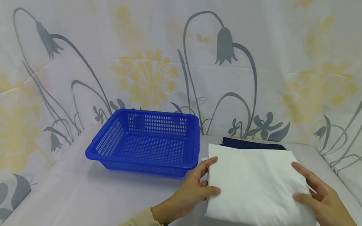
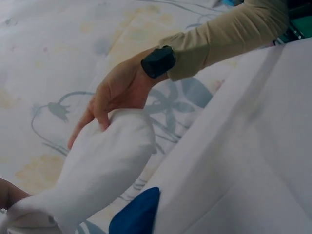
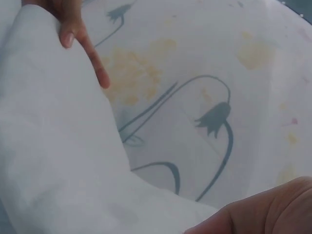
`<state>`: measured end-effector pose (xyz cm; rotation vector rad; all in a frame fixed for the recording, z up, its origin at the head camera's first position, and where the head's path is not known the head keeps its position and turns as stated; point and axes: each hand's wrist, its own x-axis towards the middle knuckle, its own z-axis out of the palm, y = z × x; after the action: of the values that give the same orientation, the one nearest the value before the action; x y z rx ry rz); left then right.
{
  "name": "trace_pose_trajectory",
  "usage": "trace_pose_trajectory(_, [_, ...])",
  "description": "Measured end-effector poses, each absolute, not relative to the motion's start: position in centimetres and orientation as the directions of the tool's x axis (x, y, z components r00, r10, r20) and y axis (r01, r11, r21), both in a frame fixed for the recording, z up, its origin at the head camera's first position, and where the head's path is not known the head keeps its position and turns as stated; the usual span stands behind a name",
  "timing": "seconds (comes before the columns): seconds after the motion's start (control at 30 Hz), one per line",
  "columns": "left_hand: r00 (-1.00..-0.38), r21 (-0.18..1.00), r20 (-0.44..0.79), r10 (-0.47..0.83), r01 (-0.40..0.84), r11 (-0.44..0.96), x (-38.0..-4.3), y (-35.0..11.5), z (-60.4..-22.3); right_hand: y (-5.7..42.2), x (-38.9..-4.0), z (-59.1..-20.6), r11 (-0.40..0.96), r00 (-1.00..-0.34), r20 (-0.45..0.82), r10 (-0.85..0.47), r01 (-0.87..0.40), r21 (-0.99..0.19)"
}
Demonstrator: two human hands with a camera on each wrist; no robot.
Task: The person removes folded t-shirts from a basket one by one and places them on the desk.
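Note:
A folded white cloth point(image 1: 260, 186) is held up between both hands at the right side of the table. My left hand point(image 1: 193, 185) grips its left edge, with the thumb on the front face. At the right edge my right hand point(image 1: 327, 204) pinches the cloth, its thumb also in front. The fingers behind the fabric are partly hidden. In the left wrist view the cloth point(image 2: 109, 156) bends and looks thick and soft. The right wrist view has the cloth point(image 3: 58, 131) filling its left side. Dark navy fabric point(image 1: 252, 145) shows behind the cloth's top edge, mostly covered.
A blue plastic basket point(image 1: 147, 169) with slotted walls stands left of the cloth, close to my left hand; no contents show in it. White covering lies over the table point(image 1: 114, 203). A flower-printed curtain point(image 1: 165, 23) rises behind and at both sides.

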<state>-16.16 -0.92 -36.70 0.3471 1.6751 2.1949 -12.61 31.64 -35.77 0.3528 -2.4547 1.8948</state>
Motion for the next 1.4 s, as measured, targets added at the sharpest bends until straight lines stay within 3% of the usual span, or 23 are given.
trace_pose_trajectory(0.47, [-0.917, 0.967, -0.078, 0.391, -0.166, -0.196, -16.1, 2.7, -39.7, 34.3, -11.9, -38.7, 0.418, -0.996, 0.061, -0.071, -0.085, -0.904])
trace_pose_trajectory(0.8, [-0.932, 0.971, -0.099, 0.348, -0.168, -0.173, -16.1, 5.3, -41.1, 36.0, -12.0, -40.0, 0.445, -0.997, -0.003, -0.072, -0.029, -0.895])
trace_pose_trajectory(0.97, [-0.944, 0.976, -0.085, 0.318, -0.144, -0.166, -16.1, 6.2, -41.8, 36.6, -12.3, -40.8, 0.406, -0.995, -0.009, -0.102, -0.033, -0.913])
trace_pose_trajectory(1.2, [-0.957, 0.976, -0.085, 0.278, -0.136, -0.171, -16.0, 7.1, -42.8, 37.4, -12.5, -41.4, 0.363, -0.988, -0.107, -0.107, 0.061, -0.93])
trace_pose_trajectory(1.4, [-0.961, 0.977, -0.109, 0.255, -0.151, -0.151, -16.0, 7.3, -43.1, 38.0, -12.9, -42.7, 0.394, -0.992, -0.046, -0.113, -0.002, -0.919])
